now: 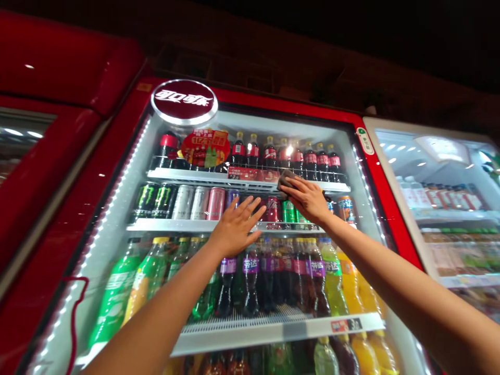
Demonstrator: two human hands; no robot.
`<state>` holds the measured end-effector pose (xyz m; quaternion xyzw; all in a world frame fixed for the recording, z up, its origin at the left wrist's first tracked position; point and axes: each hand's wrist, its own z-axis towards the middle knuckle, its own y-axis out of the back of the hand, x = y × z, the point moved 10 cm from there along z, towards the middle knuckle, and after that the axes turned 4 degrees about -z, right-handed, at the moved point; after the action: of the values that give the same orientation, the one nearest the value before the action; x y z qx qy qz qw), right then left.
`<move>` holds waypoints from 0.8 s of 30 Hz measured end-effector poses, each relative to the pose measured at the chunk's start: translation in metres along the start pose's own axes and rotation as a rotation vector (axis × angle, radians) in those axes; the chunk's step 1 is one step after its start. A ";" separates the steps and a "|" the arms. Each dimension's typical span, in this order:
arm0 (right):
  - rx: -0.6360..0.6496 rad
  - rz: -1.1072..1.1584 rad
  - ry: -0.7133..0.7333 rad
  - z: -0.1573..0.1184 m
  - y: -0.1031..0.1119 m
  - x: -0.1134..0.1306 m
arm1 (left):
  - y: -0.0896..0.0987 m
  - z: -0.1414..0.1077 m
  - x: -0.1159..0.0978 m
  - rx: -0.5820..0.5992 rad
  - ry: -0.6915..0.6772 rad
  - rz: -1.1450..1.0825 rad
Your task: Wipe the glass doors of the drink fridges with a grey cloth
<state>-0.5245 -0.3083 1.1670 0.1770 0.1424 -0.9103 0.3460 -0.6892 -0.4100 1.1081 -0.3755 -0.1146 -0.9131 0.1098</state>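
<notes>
A glass-fronted drinks fridge with a red frame [273, 102] fills the middle of the head view. My left hand [237, 229] has its fingers spread and its palm toward the glass, over the shelf of cans; whether it touches the pane I cannot tell. Farther right and a little higher, my right hand [308, 200] presses a dark grey cloth [286, 179] toward the glass at the top shelf's edge. The cloth is bunched under the fingers and partly hidden by them.
Behind the glass stand cola bottles [270, 152], a row of cans [200, 202] and larger soda bottles [250, 276]. A lit round sign [184, 102] sits at the upper left. A red cord [73, 323] hangs at the lower left. Another fridge [441, 219] adjoins on the right.
</notes>
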 end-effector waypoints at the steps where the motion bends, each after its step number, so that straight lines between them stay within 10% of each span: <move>1: -0.001 0.019 0.030 -0.006 0.004 -0.002 | 0.000 0.000 0.000 -0.003 0.002 -0.002; 8: -0.126 0.007 -0.341 0.033 0.004 -0.032 | 0.002 -0.003 -0.001 0.025 0.003 0.063; 16: -0.102 0.188 -0.057 0.035 0.002 0.048 | -0.003 -0.001 0.000 0.111 0.037 0.090; 24: -0.139 0.146 -0.175 0.024 0.008 -0.020 | 0.000 -0.002 -0.001 0.073 0.037 0.067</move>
<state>-0.5100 -0.3115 1.1957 0.0824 0.1613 -0.8827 0.4337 -0.6897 -0.4100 1.1060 -0.3578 -0.1330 -0.9110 0.1560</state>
